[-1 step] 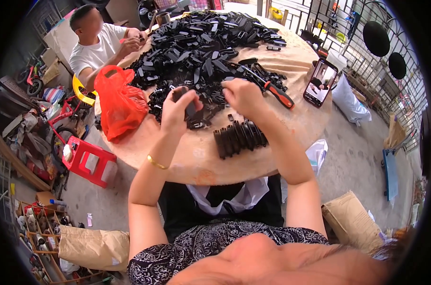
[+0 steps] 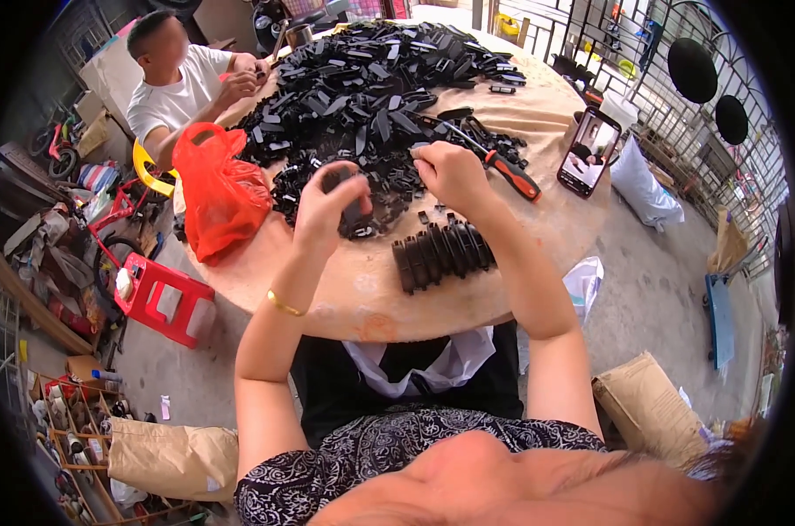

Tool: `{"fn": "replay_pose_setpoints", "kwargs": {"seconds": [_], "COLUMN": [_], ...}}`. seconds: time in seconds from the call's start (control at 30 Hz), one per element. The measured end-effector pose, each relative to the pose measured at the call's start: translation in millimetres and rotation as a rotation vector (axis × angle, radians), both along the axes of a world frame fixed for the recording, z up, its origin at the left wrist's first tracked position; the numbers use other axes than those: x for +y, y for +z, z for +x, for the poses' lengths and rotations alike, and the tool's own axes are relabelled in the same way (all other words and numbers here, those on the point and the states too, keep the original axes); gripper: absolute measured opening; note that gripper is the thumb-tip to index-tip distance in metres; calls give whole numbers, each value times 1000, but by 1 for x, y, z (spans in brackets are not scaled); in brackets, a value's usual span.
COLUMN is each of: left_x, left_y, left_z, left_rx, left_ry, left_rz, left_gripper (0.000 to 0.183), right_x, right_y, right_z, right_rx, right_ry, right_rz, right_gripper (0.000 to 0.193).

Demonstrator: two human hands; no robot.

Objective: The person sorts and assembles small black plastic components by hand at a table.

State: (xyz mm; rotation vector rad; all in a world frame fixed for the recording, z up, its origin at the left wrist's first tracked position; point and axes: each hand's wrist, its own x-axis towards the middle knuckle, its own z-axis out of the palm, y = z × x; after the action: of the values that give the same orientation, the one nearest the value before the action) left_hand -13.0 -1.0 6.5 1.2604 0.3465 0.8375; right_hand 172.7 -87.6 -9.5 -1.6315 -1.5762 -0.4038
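A large heap of black plastic parts [image 2: 362, 96] covers the far and middle table. My left hand [image 2: 323, 206] is over the heap's near edge, curled round a black plastic part [image 2: 334, 180]; its fingers are slightly blurred. To its right, my right hand [image 2: 453, 178] is pinched, fingertips against the heap's near side. Whatever lies in that pinch is too small to make out. Just below the right hand, a row of black ribbed parts [image 2: 441, 254] stands packed side by side near the table's front. Between hands and row lie a few tiny black pieces [image 2: 425, 217].
A screwdriver [image 2: 513, 175] with a red and black handle lies right of the heap. A phone [image 2: 589, 151] leans at the table's right. At the left hangs a red plastic bag [image 2: 218, 197]. Across the table, a person in a white shirt [image 2: 180, 88] handles something small.
My left hand's fingers have shifted slightly over the black part. My right hand has moved a little to the right, and its pinch remains closed.
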Motion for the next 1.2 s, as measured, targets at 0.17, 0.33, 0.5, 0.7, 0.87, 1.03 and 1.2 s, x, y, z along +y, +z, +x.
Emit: {"fn": "replay_pose_setpoints", "kwargs": {"seconds": [0.17,0.33,0.5,0.7,0.87,1.03,1.2], "left_x": [-47,-62,-56,-43,2,8,0], "left_y": [2,-2,-11,-21,-12,0,-2], "left_z": [-23,-16,-13,-16,-4,10,2], "left_rx": [820,1097,836,649,188,72,91], "left_ry": [-105,-55,-15,-18,-110,-331,-357], "left_rz": [908,1113,872,585,-125,-221,-113], "left_gripper": [35,41,36,33,33,25,47], "right_x": [6,12,9,3,11,-4,4], "right_y": [-12,-17,-18,-2,0,15,0], "right_z": [-9,-21,-19,-19,-27,-36,-41], "right_rx": [-8,-54,-113,278,638,906,740], "right_ry": [107,-74,10,134,451,467,473], "right_rz": [-250,-442,-339,-140,-60,-106,-6], "right_gripper": [21,24,18,21,26,20,22]}}
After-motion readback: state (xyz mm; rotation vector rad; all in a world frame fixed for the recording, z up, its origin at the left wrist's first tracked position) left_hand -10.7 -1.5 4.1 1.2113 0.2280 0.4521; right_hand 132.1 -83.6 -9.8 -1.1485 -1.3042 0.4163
